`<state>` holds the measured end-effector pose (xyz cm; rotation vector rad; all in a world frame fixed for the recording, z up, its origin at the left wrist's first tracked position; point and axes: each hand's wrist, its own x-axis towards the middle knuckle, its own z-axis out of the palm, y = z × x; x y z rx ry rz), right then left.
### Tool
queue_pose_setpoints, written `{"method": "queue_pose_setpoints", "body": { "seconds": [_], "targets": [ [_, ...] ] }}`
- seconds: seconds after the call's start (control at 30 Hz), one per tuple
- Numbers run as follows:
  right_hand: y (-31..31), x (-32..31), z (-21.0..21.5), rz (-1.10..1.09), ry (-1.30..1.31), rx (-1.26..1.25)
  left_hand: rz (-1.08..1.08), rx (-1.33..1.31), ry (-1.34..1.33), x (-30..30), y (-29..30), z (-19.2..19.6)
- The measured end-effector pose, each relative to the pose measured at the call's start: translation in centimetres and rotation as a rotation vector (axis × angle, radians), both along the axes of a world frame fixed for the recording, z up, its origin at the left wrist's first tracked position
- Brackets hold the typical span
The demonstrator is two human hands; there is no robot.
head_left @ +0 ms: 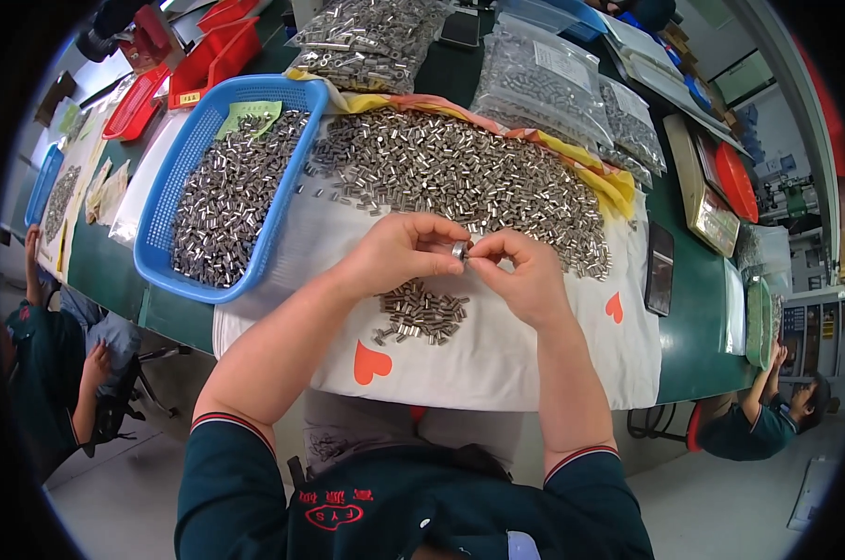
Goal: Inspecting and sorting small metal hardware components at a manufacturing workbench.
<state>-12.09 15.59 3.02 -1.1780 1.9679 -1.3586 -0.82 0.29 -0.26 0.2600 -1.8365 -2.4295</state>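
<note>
Over the white cloth (507, 369), my two hands meet fingertip to fingertip. My left hand (404, 245) is closed in a pinch on a small round metal ring (459, 249). Thumb and forefinger of my right hand (525, 273) press together at the ring's right side; whatever they hold is too small to make out. Just below my hands lies a small pile of short metal cylinders (421, 315). A much larger heap of the same cylinders (469, 168) spreads behind them, partly covered by my fingers.
At left a blue basket (152, 210) holds many cylinders and a green slip (250, 117). Bulging clear bags of metal parts (539, 84) stand behind a yellow-red cloth edge (609, 187). A black phone (659, 269) lies at right, red bins (219, 56) at back left. Other people sit on both sides.
</note>
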Motion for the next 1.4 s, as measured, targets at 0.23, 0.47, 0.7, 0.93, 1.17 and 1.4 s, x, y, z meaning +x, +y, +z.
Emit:
{"method": "queue_pose_setpoints", "body": {
  "seconds": [0.23,0.47,0.7,0.93,1.17,1.4],
  "targets": [
    [-0.3,0.8,-0.3,-0.018,0.394,-0.032,0.047,-0.112,-0.015,-0.2,0.3,0.0],
    [0.1,-0.1,0.5,0.018,0.041,0.072,0.0,-0.049,-0.072,-0.3,0.4,0.1],
    [1.0,-2.3,0.5,-0.05,-0.02,0.06,-0.176,-0.117,-0.02,0.5,0.4,0.2],
    [1.7,-3.2,0.7,-0.084,0.454,0.417,-0.033,0.05,-0.048,-0.1,-0.1,0.1],
    [1.8,-3.2,-0.5,-0.093,0.634,0.408,0.153,0.309,-0.048,-0.3,-0.2,-0.6],
    [1.0,-2.0,-0.6,-0.04,0.706,0.366,0.205,0.364,-0.051,-0.3,-0.4,-0.4]
  ]
}}
